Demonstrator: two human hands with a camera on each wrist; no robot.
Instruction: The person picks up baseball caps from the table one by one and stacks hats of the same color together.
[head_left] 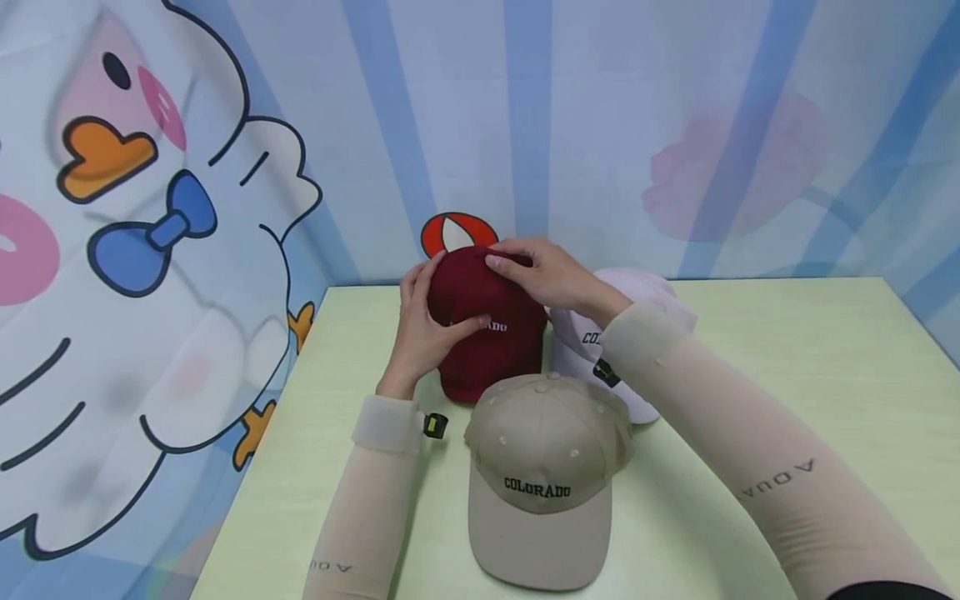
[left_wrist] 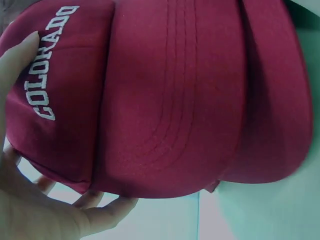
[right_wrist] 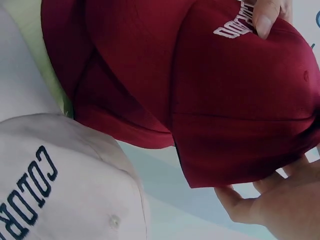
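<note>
Both hands hold a dark red baseball cap (head_left: 487,287) with white "COLORADO" lettering at the back of the table. My left hand (head_left: 426,332) grips its left side, thumb over the lettering and fingers round the edge. At the crown, my right hand (head_left: 553,277) holds the cap between thumb and fingers; the right wrist view shows its fingertips at the cap's lower edge. Beneath the held cap a second red cap's brim (left_wrist: 280,95) juts out in the left wrist view. Most of that lower cap is hidden.
A beige cap (head_left: 546,433) with dark lettering sits in front, brim toward me. Behind my right forearm stands a white cap (head_left: 648,292), partly covered. The pale green table (head_left: 810,367) meets a cartoon-printed backdrop (head_left: 600,125) at the back and left.
</note>
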